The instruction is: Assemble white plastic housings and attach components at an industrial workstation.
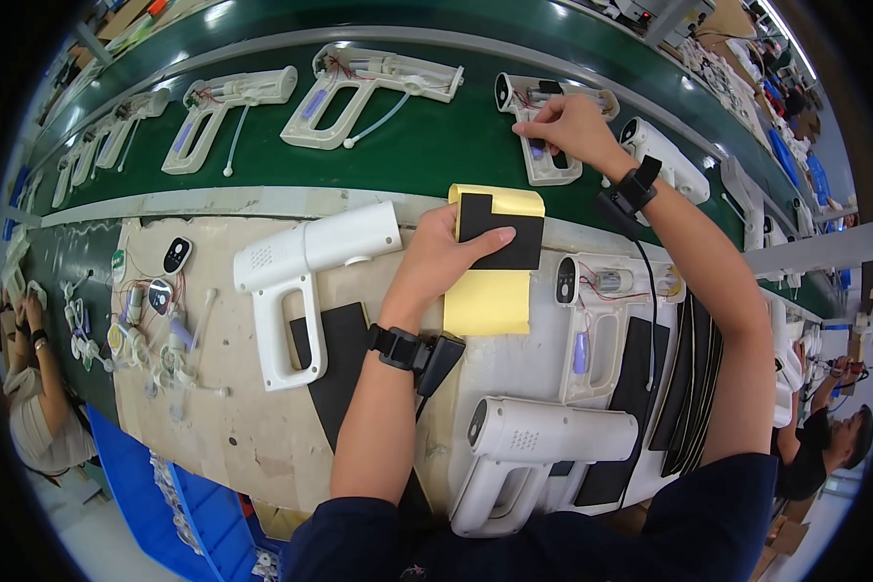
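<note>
At six o'clock a closed white gun housing (543,446) lies by the bench's (252,427) near edge, black foam strips (684,373) stacked at its three o'clock. Bare bench is left at eight o'clock. At centre the left hand (436,262) is closed on a yellow backing sheet (490,296), thumb pressed on its black pad (502,231). Farther, at one o'clock, the right arm is stretched across the belt's (427,145) near rail, and the right hand (572,126) is pinched on the handle of an open housing (543,121). Open belt is left between shells.
</note>
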Available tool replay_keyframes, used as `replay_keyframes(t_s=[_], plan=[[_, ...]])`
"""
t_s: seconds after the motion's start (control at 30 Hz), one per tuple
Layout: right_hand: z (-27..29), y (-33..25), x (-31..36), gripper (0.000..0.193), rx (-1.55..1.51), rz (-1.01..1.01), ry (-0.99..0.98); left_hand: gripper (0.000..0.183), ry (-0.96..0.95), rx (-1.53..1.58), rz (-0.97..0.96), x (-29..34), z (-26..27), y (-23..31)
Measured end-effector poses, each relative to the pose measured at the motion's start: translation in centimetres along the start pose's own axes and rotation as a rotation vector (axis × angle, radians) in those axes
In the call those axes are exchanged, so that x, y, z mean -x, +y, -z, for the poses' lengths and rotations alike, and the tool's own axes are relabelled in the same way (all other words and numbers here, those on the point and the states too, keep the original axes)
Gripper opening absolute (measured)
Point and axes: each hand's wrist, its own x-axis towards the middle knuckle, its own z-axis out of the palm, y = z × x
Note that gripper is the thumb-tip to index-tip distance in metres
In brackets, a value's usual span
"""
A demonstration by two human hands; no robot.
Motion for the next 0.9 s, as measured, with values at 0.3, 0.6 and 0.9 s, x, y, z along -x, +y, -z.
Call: replay_keyframes(t_s=[0.3,0.6,0.9], plan=[[0.9,-0.4,0.4,0.037,0.234,0.119,0.01,0.033,0.016,-0.034,0.058,0.5,0.0,1.1],[-9.6,-15.5,3.2,0.057,0.167,0.822,-0.392,0.052,0.043,-0.484,-0.312,-0.3,1.3,-3.9],[-10.6,-17.2,4.1,0.057,0.373,0.91,-0.437,0.05,0.092,-0.539,-0.251,-0.2,1.6,-3.8]])
